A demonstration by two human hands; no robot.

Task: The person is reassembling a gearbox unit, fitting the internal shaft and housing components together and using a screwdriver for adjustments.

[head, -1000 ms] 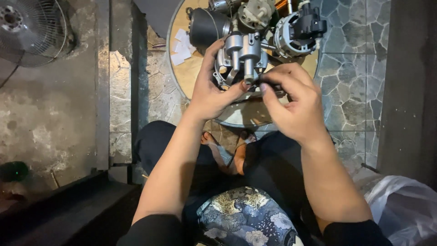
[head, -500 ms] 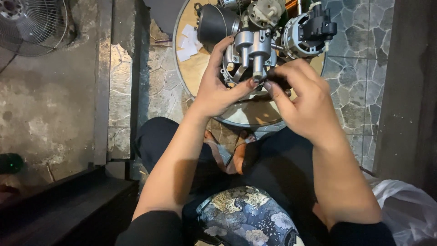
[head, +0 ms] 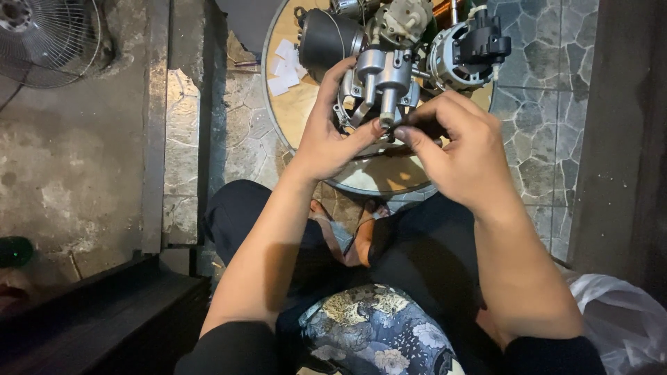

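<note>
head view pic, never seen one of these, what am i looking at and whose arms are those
The picture comes from a camera worn on a person's head, looking down, so the two bare arms are the wearer's own. The person sits on a stone-tiled floor with legs crossed. In front is a round wooden board carrying motor parts: a dark cylinder and a silver motor with a black cap. The left hand grips a silver metal motor part from the side. The right hand pinches at its lower end with the fingertips; what it pinches is too small to tell. A standing fan sits at top left, and a white plastic bag at bottom right.
</note>
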